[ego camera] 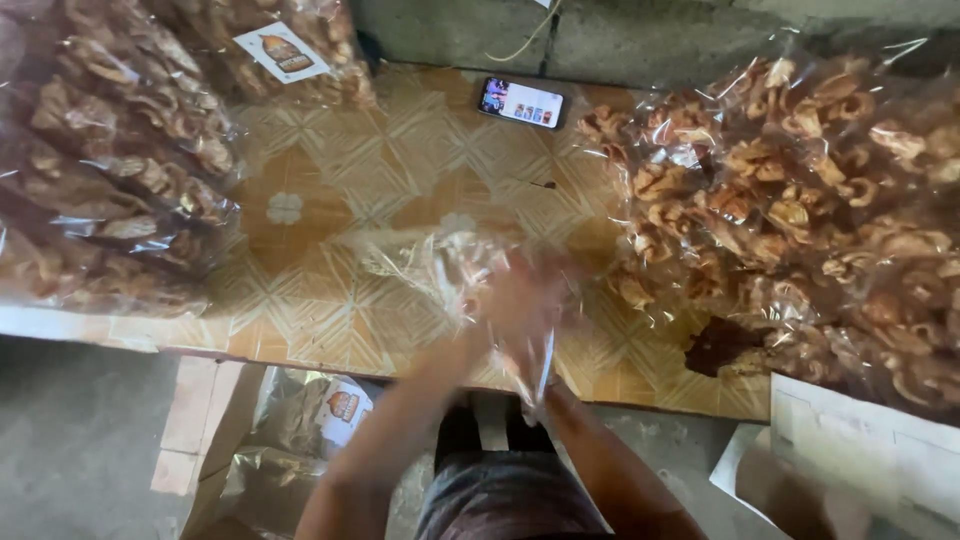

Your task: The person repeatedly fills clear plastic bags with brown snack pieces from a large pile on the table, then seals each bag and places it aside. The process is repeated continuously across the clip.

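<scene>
Both my hands are blurred by motion at the table's near edge. My left hand [478, 325] and my right hand [535, 300] are together on a clear plastic bag [440, 262] with a few brown fried snack pieces in it. The bag lies on the orange patterned tabletop [330, 180]. How each hand grips the plastic is too blurred to make out.
Large clear bags of brown fried snacks are piled at the left [110, 160] and at the right [800, 210]. A phone [521, 102] with a lit screen lies at the table's far edge. Below the table stands a cardboard box [215, 420] with packed bags; white paper sheets [870, 450] lie bottom right.
</scene>
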